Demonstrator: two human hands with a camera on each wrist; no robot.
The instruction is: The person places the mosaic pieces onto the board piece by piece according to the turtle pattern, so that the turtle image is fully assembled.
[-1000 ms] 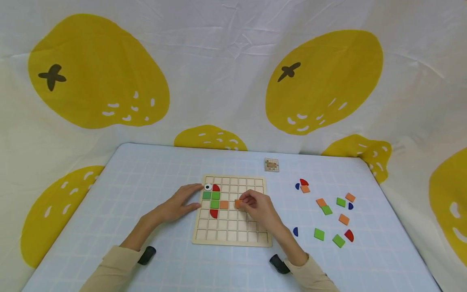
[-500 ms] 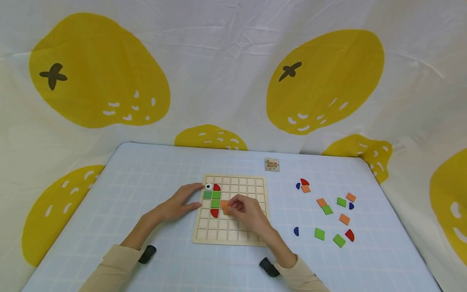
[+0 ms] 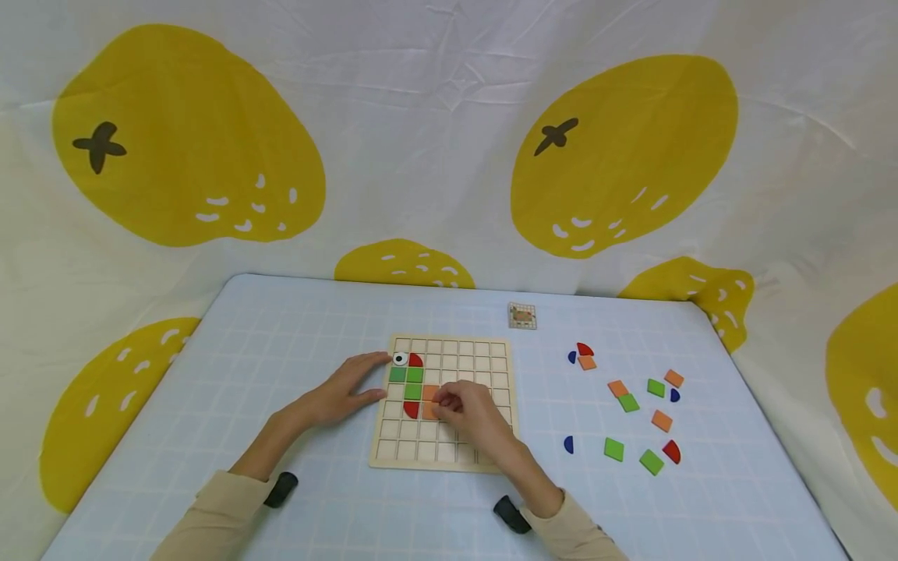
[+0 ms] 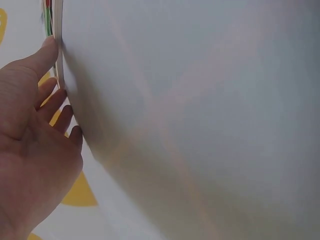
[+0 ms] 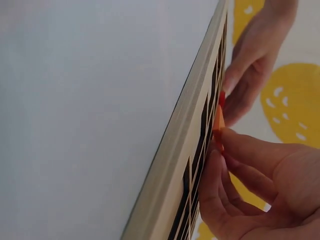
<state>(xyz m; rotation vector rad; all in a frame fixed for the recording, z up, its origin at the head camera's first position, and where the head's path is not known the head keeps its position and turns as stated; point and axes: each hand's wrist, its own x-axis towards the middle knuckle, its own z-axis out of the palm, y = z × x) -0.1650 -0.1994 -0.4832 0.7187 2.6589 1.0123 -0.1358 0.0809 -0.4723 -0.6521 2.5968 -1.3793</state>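
Note:
A wooden grid board lies on the table. My left hand rests at its left edge, thumb and fingertips on the rim with fingers fairly straight. In the right wrist view, my right hand pinches an orange square tile at the board surface. The head view has this tile in the cell just below another orange tile, right of a red quarter-round tile. Also on the board are a round eye tile, a second red piece, a teal square and two green squares.
Loose tiles lie right of the board: green squares, orange squares, red quarter-rounds and blue half-rounds. Behind the board is a small stack of picture cards. A fruit-print cloth hangs behind the table.
My right hand has carried the orange tile leftward and slightly nearer me, to the cell below the other orange tile. My left hand has stayed at the board's left edge.

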